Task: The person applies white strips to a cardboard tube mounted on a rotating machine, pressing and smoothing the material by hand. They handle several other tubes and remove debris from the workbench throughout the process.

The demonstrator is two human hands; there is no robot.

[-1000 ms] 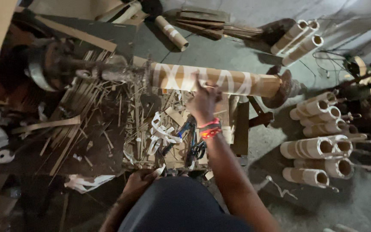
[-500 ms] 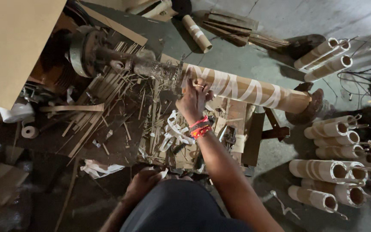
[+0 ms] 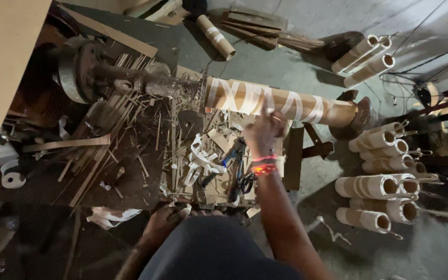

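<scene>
This is a workshop. A long cardboard tube [image 3: 281, 101] sits on a rusty machine [image 3: 97, 78]. Finished tubes [image 3: 385, 166] are piled right of it, and paper scraps [image 3: 146, 150] lie below it.

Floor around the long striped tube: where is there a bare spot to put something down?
Bare floor lies beyond the long tube, between the short tube and three leaning tubes. Below the right hand, scraps and tools crowd; stacked tubes fill the right.

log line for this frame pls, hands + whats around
right hand: fingers on long wrapped tube | left hand: low by lap | scissors, paper strips on bench | finished tubes stacked at right
</scene>
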